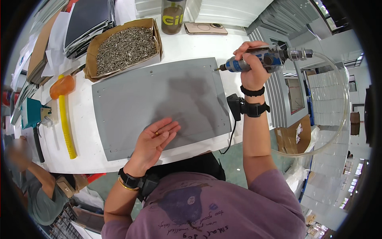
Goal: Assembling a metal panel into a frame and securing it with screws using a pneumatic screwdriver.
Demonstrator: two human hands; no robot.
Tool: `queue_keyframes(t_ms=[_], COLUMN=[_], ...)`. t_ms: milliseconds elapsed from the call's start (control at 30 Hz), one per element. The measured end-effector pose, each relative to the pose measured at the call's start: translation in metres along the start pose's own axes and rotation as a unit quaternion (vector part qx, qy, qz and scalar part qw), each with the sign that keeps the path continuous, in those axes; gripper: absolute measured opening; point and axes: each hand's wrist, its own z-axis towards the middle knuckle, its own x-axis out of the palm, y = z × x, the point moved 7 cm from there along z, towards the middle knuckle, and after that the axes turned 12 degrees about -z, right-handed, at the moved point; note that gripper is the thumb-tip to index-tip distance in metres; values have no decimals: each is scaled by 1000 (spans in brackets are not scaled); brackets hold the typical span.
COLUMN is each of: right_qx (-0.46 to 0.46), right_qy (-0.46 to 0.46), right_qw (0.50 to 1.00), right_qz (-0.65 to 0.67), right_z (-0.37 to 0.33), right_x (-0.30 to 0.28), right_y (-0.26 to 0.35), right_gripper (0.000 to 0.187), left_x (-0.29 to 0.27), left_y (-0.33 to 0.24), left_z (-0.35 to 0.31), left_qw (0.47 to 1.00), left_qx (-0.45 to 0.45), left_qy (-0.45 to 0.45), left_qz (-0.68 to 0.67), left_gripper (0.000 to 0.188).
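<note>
One grey panel [159, 99] under the left hand [153, 143]; one air screwdriver [258, 59] in the right hand [250, 69]; one box [157, 38] of too many screws [125, 47] to count beyond the left hand; one mallet [63, 107] to its left; one jar [172, 18]; one phone [205, 28].
</note>
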Motion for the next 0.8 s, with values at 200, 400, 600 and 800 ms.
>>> queue_keyframes(t_ms=[200, 400, 600, 800], right_qx=[11, 21, 39, 47], right_qy=[20, 36, 56, 85], right_qw=[1000, 999, 997, 993], right_qz=[-13, -28, -44, -74], right_z=[3, 4, 7, 11], right_x=[7, 12, 22, 31], right_y=[-6, -16, -17, -19], right_gripper=[22, 20, 18, 12], left_x=[-14, -3, 3, 3], left_y=[4, 4, 8, 7], left_z=[2, -3, 0, 4], left_qw=[1000, 999, 998, 996], left_qx=[-12, -2, -50, -69], left_qy=[-27, 31, 35, -23], left_qz=[-8, 31, 26, 56], left_gripper=[32, 39, 29, 25])
